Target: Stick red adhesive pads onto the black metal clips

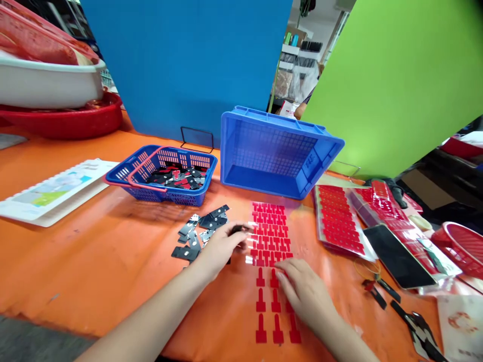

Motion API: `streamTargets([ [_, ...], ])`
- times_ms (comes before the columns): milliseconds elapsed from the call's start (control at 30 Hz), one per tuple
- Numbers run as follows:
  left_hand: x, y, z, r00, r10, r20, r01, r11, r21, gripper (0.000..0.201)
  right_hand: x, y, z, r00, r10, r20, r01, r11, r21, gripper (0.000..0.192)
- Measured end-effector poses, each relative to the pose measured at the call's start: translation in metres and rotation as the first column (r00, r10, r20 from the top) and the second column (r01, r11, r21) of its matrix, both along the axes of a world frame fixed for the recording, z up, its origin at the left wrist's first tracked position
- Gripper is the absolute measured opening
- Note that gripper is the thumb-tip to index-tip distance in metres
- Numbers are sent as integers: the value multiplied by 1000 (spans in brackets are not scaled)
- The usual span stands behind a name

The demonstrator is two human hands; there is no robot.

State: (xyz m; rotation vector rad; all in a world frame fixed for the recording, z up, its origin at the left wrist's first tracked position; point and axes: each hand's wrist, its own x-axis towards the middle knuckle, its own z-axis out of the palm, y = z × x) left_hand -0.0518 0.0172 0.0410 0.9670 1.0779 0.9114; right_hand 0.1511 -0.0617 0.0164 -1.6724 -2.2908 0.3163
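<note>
I'm pinching a black piece (238,230) in my left hand (222,247) beside the sticker sheet (270,235), while my right hand (302,290), fingers flat, is steadying it.

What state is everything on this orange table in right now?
Left hand: pinching a small black piece.
Right hand: fingers flat on the clear sheet of red T-shaped stickers.
Sheet: lying flat, lower rows partly peeled.
Loose black metal pieces: scattered in a pile.
Small blue plastic basket: upright, handle folded down, partly filled.
Large blue plastic crate: tipped on its side, empty.
</note>
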Motion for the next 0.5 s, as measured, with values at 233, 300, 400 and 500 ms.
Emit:
streamTargets([
  [233,24,3,-7,971,28,237,4,991,-132,23,-27,28,-29,987,-128,100,111,981,160,17],
  [300,29,-1,-16,980,14,199,11,992,-124,22,-27,28,-34,988,-127,84,111,979,170,16],
  [400,34,-5,-29,991,-19,129,31,995,-92,33,-26,27,-36,992,-117,37,111,983,149,16],
  [500,35,-6,-37,993,-48,108,57,995,-85,52,-25,26,-35,991,-134,25,129,981,146,14],
])
